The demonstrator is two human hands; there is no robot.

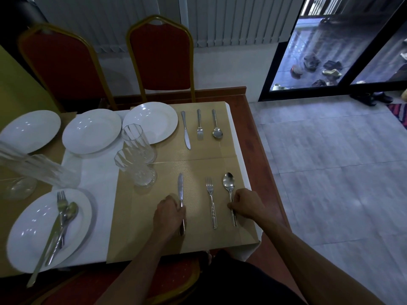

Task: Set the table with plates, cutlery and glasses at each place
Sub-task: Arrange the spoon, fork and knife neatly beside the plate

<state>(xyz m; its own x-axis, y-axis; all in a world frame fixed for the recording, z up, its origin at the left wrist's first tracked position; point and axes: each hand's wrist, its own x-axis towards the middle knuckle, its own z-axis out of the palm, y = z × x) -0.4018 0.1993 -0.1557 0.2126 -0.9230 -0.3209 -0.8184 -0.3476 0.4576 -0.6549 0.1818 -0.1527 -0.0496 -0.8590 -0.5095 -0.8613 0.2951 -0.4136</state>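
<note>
On the near mat (136,216), knife (180,192), fork (211,201) and spoon (229,186) lie side by side, left to right, with two glasses (137,172) behind the knife, to its left. On the far mat (207,150) a second cutlery set (199,125) lies likewise, right of a plate (150,122). Further left sit a second plate (92,130) and a third plate (28,130), and a near plate (33,227) holds loose cutlery (62,219).

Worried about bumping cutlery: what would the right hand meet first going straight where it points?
Probably the near fork, lying beside the near spoon that the right hand pinches.
</note>
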